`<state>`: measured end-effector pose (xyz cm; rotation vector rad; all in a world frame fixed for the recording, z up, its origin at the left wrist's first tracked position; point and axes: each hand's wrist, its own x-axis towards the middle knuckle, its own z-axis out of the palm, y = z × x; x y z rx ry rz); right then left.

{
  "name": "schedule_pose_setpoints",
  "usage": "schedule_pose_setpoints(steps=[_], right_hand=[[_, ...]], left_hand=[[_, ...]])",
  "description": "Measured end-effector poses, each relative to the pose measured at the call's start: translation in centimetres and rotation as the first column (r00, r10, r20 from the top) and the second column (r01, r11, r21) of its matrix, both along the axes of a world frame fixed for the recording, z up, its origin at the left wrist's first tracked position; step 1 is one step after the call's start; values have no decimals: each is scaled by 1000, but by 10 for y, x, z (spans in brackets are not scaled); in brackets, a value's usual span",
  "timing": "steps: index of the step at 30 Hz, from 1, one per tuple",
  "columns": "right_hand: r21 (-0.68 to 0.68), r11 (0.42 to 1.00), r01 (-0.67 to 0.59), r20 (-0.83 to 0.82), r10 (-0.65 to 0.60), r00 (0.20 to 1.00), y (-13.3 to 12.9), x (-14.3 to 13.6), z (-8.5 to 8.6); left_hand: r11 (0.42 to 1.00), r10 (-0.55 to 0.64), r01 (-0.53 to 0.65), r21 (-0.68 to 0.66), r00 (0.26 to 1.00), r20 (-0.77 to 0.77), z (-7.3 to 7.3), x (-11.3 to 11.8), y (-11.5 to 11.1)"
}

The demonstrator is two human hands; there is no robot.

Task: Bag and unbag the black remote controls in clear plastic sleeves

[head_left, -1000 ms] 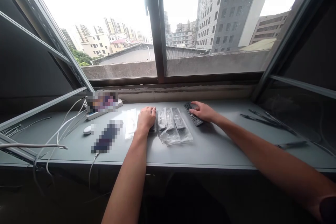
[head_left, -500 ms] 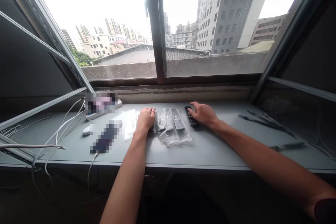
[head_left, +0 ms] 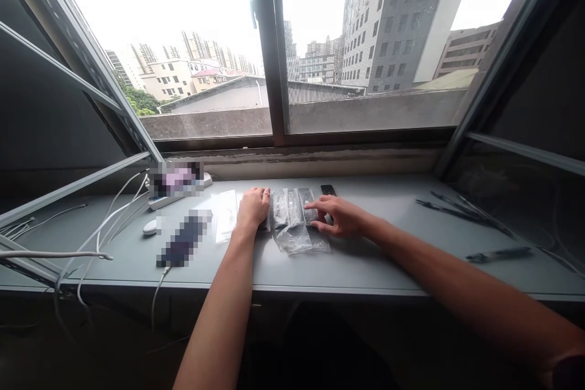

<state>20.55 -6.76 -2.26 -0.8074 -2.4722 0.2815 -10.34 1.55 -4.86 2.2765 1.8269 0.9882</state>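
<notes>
Clear plastic bags holding dark remote controls lie side by side on the grey desk. Just left of them rests my left hand, its fingers curled together over a dark item that is mostly hidden beneath the palm. My right hand reaches over the rightmost bagged remote, thumb and index finger spread apart, fingertips at the bag. Behind the right hand lies an unbagged black remote control, largely covered from view.
To the left lie a white sheet or packet, a blurred-out phone-like item on a cable, a white mouse-like object and a power strip. Several dark pens lie at the right. A window stands behind the desk.
My right hand has left the unbagged black remote and moved left and nearer to me, onto the bagged remotes. My left hand has stayed in place.
</notes>
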Motion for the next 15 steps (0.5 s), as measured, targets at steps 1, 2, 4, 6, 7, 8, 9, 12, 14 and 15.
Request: schedule_pose_setpoints(steps=[1,2,4,6,7,8,9,12,14,15], right_hand=[[-7,1000,-9,-13,9,1000,0,0,-1],[-9,1000,-18,-25,18,1000,-1,0,-1],[-13,999,-32,-36,31,999,-1,0,-2],[-30,999,-32,-32,31,999,-2,-1,-2],[-41,999,-28,-31,27,999,-3,-2,-2],[-51,998,-22,-32,20,999,-3,-2,-2],[-58,998,-16,-35,14,999,-4,-3,-1],[-76,997,-6,-45,3,999,-6,-3,1],[-98,995,-14,-37,11,999,-7,-3,3],[-110,994,-18,-28,15,999,-7,-3,4]], left_hand=[[1000,1,-1,1,1000,-1,0,0,0],[1000,3,-3,2,1000,-1,0,0,-1],[1000,4,-4,3,1000,2,1,0,-1],[1000,5,-5,3,1000,4,2,1,-1],[1000,5,-5,3,1000,4,2,1,-2],[1000,5,-5,3,1000,2,2,1,-1],[1000,4,-4,3,1000,1,2,1,-1],[1000,-3,3,5,1000,0,2,2,-1],[1000,-10,10,11,1000,8,2,2,-1],[1000,-14,14,16,1000,13,2,2,-1]])
